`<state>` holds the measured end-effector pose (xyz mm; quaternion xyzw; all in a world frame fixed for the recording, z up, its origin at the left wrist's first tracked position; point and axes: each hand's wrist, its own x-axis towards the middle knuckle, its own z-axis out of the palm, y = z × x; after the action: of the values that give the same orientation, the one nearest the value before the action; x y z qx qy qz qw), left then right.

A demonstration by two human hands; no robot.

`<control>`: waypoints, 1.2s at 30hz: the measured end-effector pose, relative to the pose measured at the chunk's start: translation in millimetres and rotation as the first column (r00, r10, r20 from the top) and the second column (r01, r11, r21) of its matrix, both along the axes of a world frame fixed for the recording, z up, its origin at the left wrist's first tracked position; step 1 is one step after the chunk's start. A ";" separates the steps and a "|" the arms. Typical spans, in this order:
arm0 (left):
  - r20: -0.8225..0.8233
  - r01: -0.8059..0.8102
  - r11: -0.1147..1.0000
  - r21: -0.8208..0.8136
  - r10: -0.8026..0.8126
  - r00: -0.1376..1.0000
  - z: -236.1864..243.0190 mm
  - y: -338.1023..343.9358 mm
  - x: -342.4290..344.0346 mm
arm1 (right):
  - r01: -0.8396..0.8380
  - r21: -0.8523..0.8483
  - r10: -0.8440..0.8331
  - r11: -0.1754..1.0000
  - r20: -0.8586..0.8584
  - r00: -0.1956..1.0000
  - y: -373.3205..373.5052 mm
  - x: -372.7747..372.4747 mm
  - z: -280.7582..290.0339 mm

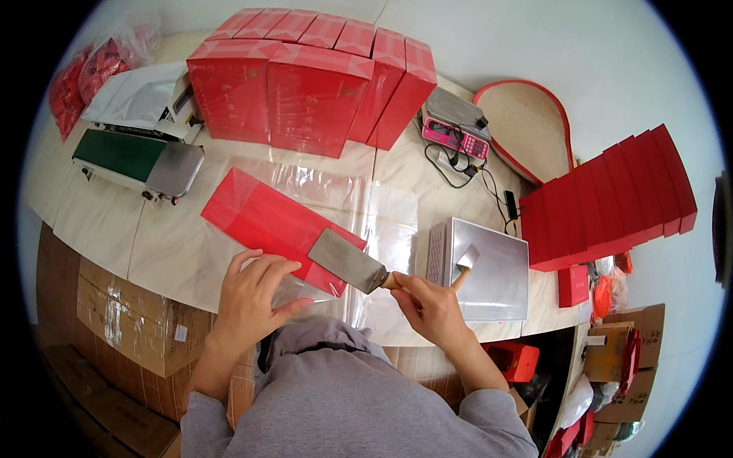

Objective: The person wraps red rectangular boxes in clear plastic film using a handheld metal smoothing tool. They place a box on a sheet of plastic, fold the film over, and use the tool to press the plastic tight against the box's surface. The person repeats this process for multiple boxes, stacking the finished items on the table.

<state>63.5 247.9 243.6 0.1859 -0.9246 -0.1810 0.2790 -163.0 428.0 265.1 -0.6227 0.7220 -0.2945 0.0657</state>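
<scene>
On a cream, marble-patterned tabletop (164, 252), a flat red box (259, 217) lies aslant in front of the person, with clear plastic film (393, 217) spread around it. The right hand (434, 309) grasps the handle of a broad metal scraper (342, 258), whose blade overlaps the box's right end; whether it presses there, I cannot tell. The left hand (258, 296) is unclenched, fingers spread at the box's near edge; light contact is unclear.

To the right sits a metal-topped unit (496, 286) bearing a small wooden-handled tool (467, 259). Film-wrapped red boxes (313, 99) stand in rows at the back, near a pink keypad device (456, 139) and black cables (500, 200). A green-belted machine (118, 155) occupies the left. Red cartons (603, 202) form a leaning stack at right, before a white wall (611, 69). Below the table's left side rests a brown cardboard carton (137, 320).
</scene>
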 end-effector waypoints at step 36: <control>0.036 0.376 0.925 0.054 -0.378 0.925 7.5 -60.8 -52.8 | 0.128 0.065 -0.142 0.990 0.320 0.937 58.8 -29.9 0.3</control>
<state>10.7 187.1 251.1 0.0151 -0.9447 -0.2484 0.2136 -192.8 486.8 265.3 -0.5132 0.7486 -0.3810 0.1763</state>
